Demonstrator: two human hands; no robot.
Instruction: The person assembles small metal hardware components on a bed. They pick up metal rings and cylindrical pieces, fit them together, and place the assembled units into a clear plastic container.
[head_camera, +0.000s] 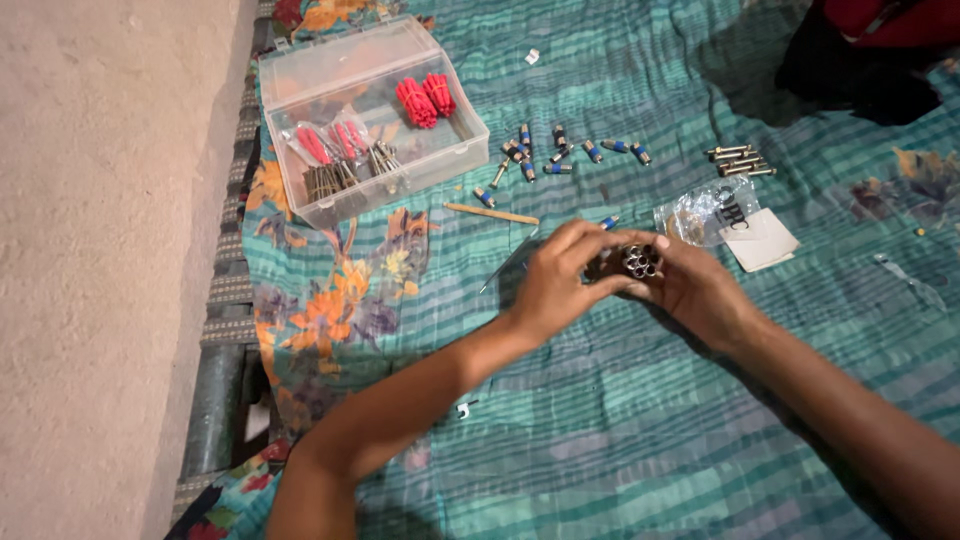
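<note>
Both hands, left hand (553, 283) and right hand (693, 288), squeeze the bundle of metal tubes (636, 262); a loose grip could spill them

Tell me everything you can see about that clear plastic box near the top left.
The box is clear plastic, rectangular, with its hinged lid open and tilted back. It sits on the teal striped cloth, beyond the hands and touched by neither. Inside are two red bundles of plugs toward the right, small clear bags with red pieces, and dark bundles of metal screws near the front.
</note>
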